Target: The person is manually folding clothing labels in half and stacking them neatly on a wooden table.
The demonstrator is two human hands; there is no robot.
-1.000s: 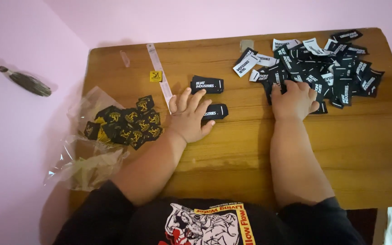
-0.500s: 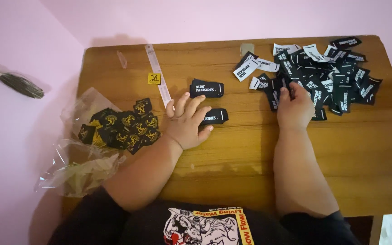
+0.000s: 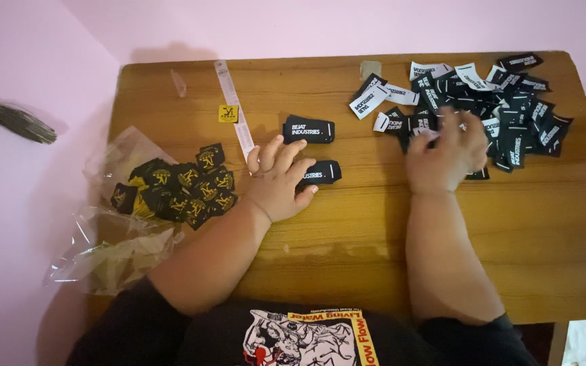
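My left hand [image 3: 281, 180] lies flat on the wooden table [image 3: 347, 224], its fingers resting on a small stack of black fabric labels [image 3: 321, 172]. A second black stack [image 3: 308, 129] sits just beyond it. My right hand [image 3: 446, 154], blurred, reaches into the near edge of a loose heap of black and white labels [image 3: 483, 102] at the far right; whether it holds one is unclear.
A pile of black labels with yellow marks [image 3: 178, 184] lies at the left on a clear plastic bag [image 3: 113, 251]. A white strip [image 3: 233, 108], a single yellow label [image 3: 228, 113] and a pink wall [image 3: 28, 203] surround the table.
My right hand has shifted slightly within the heap's near edge and is blurred with motion. My left hand has stayed on the near stack.
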